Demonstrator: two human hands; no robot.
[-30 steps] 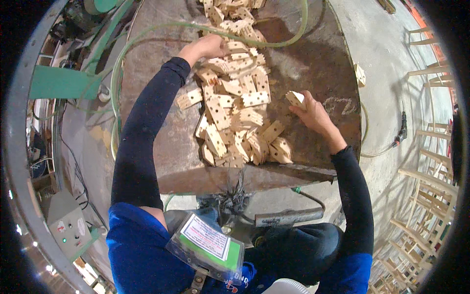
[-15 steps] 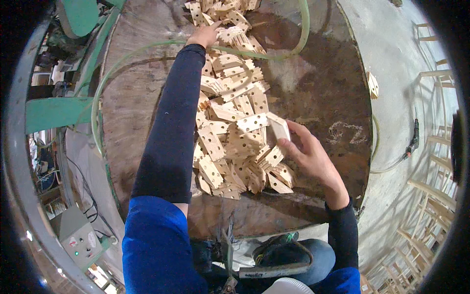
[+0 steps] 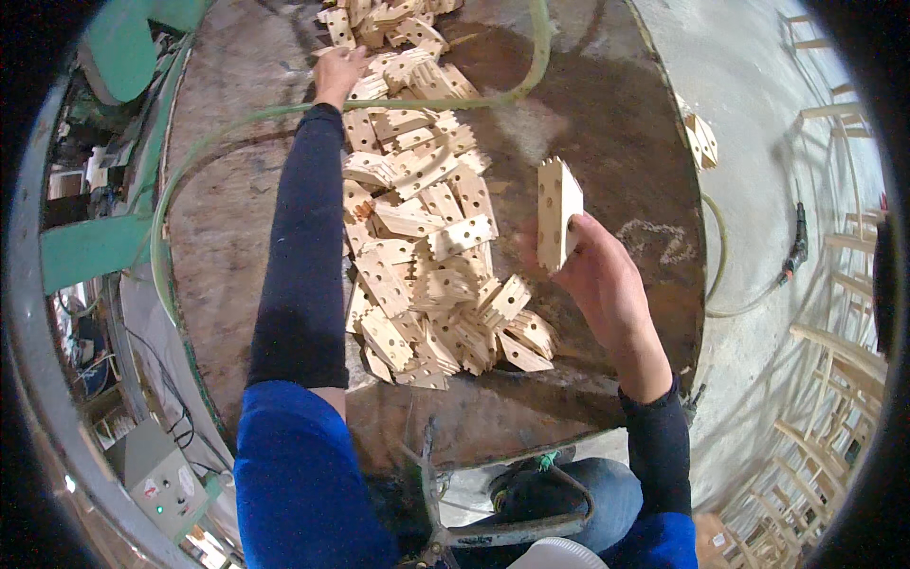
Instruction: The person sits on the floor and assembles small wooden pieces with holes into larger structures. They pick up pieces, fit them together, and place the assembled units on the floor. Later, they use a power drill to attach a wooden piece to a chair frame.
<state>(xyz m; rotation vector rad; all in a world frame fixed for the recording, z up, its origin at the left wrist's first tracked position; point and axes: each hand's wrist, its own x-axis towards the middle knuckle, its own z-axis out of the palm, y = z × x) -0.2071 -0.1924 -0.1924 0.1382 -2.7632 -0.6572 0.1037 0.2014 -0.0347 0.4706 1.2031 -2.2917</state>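
A long pile of pale wooden blocks point(image 3: 417, 251), with round drilled holes and notched ends, runs away from me over the worn brown tabletop point(image 3: 607, 360). My right hand point(image 3: 607, 284) is closed on one wooden block point(image 3: 557, 216), held up to the right of the pile with its holed face turned left and its notched end away from me. My left hand point(image 3: 339, 74) stretches to the far left edge of the pile. Its fingers look apart beside the blocks there, and their tips are partly hard to make out.
A translucent hose point(image 3: 398, 102) crosses the pile and bends down the left side. Green machine parts point(image 3: 95, 251) and a grey control box point(image 3: 161, 479) stand left. Beyond the right edge are loose blocks point(image 3: 701, 142), an air tool point(image 3: 796, 251) and wooden frames point(image 3: 834, 455).
My right hand has lifted the block off the pile's right side and turned it more upright. The left hand stays at the far end, a little further left. The whole view has shifted slightly.
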